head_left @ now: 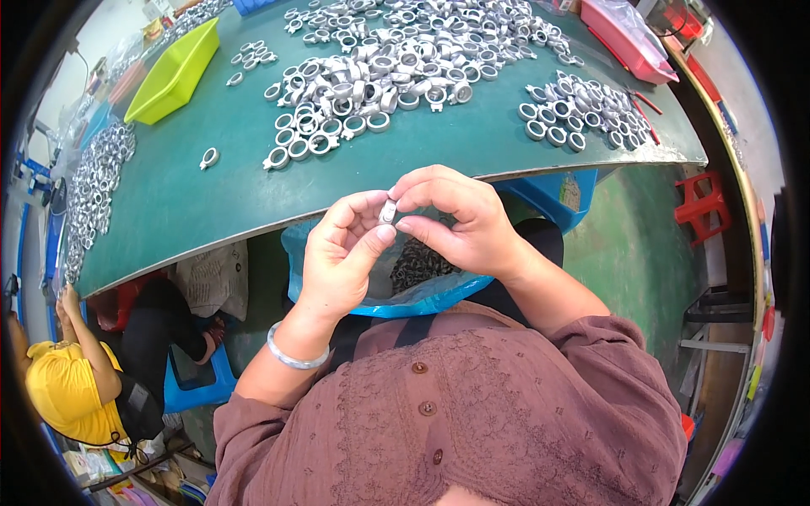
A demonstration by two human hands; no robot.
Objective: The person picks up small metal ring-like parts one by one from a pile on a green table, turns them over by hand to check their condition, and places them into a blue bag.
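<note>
Out at eight o'clock, a co-worker in yellow [72, 392] sat by the green table [245, 190], and there, between nine and ten, ran a long heap of metal rings [94, 181] along its edge! At ten o'clock lay one lone ring [209, 158], with a lime-green bin [173, 72] beyond it. Now the middle: the left hand [337, 249] had thumb and fingers closed in a pinch on a small silvery piece [387, 211], held up right between the two hands, perhaps a ring seen edge-on. Straight up at twelve spread the big ring pile [371, 67]; down at six, a blue-lined tub [460, 295] sat below the hands. The right hand [464, 223] pinched the same piece, fingers curled! Two o'clock: a smaller ring cluster [574, 110], a pink bin [629, 42] just past it. And at three, a red stool [702, 207].
</note>
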